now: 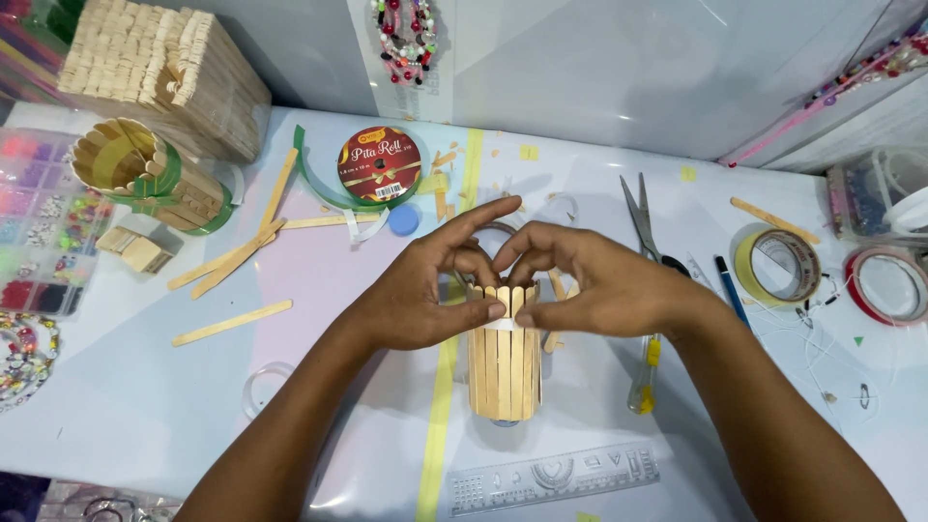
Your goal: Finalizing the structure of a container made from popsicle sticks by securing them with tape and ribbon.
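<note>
Looking down at a pale craft table, we see our two hands meeting over a small upright cylinder of wooden craft sticks standing at the centre, just above a clear plastic ruler. Our left hand pinches the cylinder's upper rim, thumb pressed on the outside, fingers curled over the top. Our right hand is closed on the same rim from the other side, thumb on a white band that circles the sticks near the top. We judge the cylinder light, stiff along each stick, but fragile where the sticks join, so it is best held around the banded part with gentle, even pressure. Scissors and a yellow-handled tool lie just to the right, with tape rolls beyond. To the left lie loose craft sticks, a ribbon spool, a second stick cylinder bound in green, and a stacked block of sticks.
</note>
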